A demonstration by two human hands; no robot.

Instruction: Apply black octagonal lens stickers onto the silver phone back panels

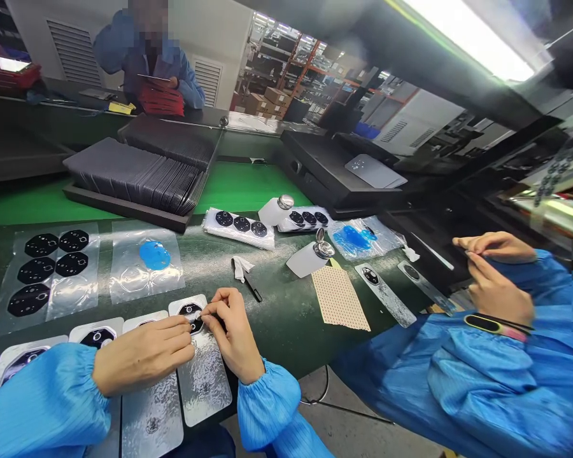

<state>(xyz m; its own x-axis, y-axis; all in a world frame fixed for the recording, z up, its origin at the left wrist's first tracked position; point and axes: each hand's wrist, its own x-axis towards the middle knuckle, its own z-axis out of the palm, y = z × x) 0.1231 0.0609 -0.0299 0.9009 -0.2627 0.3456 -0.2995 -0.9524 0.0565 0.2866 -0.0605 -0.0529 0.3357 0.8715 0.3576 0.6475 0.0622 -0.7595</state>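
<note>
A row of silvery phone back covers (204, 375) lies along the near edge of the table, each with a black round camera area at its top. Over the right-hand cover, my right hand (236, 337) has thumb and forefinger pinched at the edge of the black camera piece (191, 310). My left hand (146, 353) reaches in from the other side, its fingertips pressed together on the same piece. Whatever small thing lies between either hand's fingertips is too small to make out. The left hand and sleeve partly cover the neighbouring covers.
Behind the covers lie a plastic sheet of black stickers (37, 270) and a sheet with blue film (155, 254). Dispenser bottles (305, 259), a black pen-like tool (254, 291) and dotted paper (341, 299) stand or lie mid-table. At right, a co-worker's hands (501, 292) work close by.
</note>
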